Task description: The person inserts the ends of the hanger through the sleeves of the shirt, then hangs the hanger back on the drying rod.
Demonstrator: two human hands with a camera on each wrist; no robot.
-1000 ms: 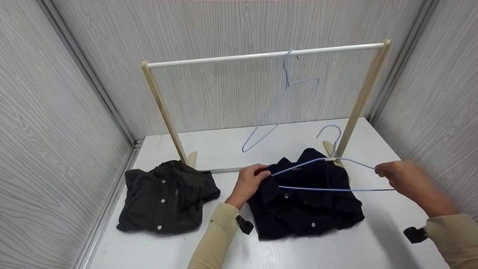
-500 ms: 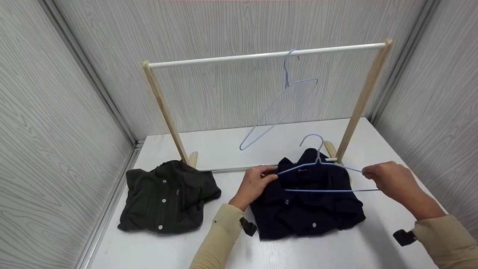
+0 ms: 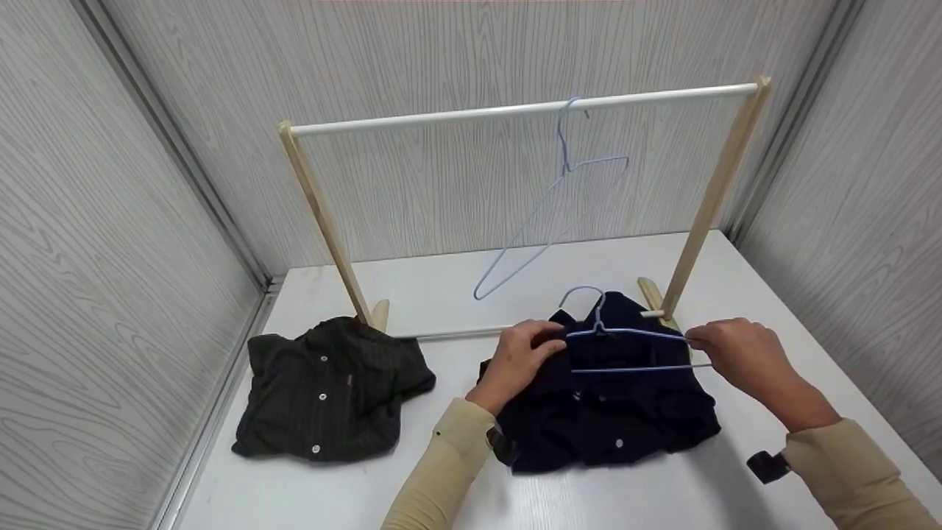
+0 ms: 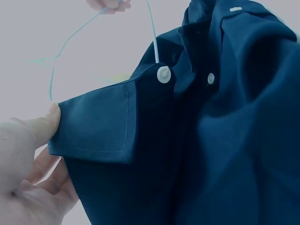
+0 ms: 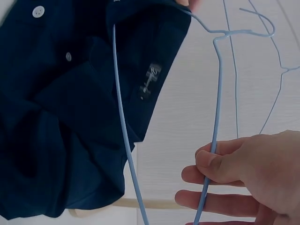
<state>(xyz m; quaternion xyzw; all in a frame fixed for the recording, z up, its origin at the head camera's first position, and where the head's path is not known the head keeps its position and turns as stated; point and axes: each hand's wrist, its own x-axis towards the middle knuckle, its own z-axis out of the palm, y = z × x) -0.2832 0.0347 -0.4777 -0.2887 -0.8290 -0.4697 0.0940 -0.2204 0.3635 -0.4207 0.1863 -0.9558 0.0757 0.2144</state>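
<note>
Blue hanger (image 3: pixel 647 333) slides deeper into the navy shirt (image 3: pixel 589 434)

The hanger lies across the neck of the navy shirt, one end tucked in, the other reaching past the shirt's right side. Compared with a second ago, it has shifted leftward, its hook (image 5: pixel 239 32) now nearer the left hand (image 3: pixel 515 362), and the right hand (image 3: pixel 747 359) has travelled with it. That suggests the first shoulder is nearly seated, while the second has yet to go in.

The left hand pinches the shirt's collar (image 4: pixel 96 124) between thumb and fingers; whether it also grips the wire behind the cloth, I cannot tell. The right hand holds the hanger's upper wire, thumb against fingers.

Behind the shirt stands a rack (image 3: pixel 441 116) with a white top bar and wooden legs, a second hanger (image 3: pixel 564 156) hooked over it with no garment on. To the left, near the rack's foot, a charcoal shirt (image 3: pixel 294 405) lies buttons up, unmoved. All this sits on a white table (image 3: pixel 257 500), enclosed by pale wood-grain walls (image 3: pixel 412 59).
</note>
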